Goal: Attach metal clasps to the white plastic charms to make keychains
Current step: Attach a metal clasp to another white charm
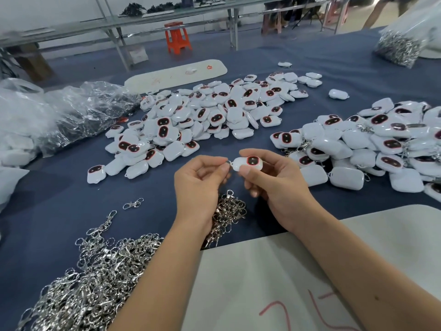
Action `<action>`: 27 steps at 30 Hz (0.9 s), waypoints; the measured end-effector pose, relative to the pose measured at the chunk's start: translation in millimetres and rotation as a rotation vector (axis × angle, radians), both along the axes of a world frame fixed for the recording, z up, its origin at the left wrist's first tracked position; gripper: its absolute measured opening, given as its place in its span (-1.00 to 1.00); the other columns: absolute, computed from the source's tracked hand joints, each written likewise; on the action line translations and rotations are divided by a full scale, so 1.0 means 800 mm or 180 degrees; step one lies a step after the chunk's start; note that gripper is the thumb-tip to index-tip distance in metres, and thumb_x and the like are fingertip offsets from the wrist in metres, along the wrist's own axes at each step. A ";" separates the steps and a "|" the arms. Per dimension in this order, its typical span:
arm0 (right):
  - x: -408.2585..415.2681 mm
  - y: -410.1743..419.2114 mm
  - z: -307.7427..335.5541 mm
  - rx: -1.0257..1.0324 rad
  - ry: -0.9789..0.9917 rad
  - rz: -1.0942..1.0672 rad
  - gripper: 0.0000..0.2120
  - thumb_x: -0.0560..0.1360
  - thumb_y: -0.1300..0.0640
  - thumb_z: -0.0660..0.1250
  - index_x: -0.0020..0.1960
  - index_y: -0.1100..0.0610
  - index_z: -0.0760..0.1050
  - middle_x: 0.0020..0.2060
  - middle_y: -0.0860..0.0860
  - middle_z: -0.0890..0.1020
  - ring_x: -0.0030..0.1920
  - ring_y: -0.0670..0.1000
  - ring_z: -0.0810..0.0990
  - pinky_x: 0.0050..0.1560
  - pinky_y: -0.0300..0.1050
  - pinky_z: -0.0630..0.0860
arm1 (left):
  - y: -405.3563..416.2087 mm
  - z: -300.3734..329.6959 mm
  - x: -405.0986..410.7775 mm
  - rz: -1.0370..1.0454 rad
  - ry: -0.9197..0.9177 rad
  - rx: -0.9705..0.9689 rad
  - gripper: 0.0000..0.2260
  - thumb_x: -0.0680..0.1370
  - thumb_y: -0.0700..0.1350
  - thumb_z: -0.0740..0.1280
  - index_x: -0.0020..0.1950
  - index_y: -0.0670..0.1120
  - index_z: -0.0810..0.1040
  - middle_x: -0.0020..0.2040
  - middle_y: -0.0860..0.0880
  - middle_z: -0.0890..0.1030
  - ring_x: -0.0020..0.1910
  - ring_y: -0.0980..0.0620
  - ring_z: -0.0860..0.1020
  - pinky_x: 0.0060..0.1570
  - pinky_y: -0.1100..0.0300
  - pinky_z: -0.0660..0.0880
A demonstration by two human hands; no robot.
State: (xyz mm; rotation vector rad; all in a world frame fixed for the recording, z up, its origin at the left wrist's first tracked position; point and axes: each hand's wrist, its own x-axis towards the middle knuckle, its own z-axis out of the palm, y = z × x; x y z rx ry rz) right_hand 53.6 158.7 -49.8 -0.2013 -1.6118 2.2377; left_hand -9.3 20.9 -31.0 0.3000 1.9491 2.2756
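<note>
1. The right hand (269, 182) is gripping a white charm (248, 163), its long axis lying sideways, loop end pointing left.
2. The left hand (200, 180) is pinching a clasp (229, 162) at that loop, touching it.

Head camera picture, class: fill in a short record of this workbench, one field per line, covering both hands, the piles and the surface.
left hand: left hand pinches a metal clasp at the charm's end
right hand: right hand grips one white charm, dark face up
centre pile: loose charms, no clasps seen on them
right pile: charms with clasps
clasp supply: big heap of clasps near left, small clasp bunch under the hands
surface: blue cloth
far right: bag of clasps
</note>
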 end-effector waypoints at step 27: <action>-0.002 -0.008 0.002 0.1288 -0.0400 -0.1588 -0.66 0.62 0.19 0.39 0.31 -0.04 0.40 -0.12 -0.05 0.60 -0.39 0.01 0.64 -0.33 -0.03 0.55 | -0.022 -0.001 -0.071 0.0650 0.1725 -0.4291 -0.60 0.65 0.02 0.31 0.41 -0.16 0.44 0.40 -0.15 0.49 0.43 -0.19 0.38 0.42 -0.03 0.29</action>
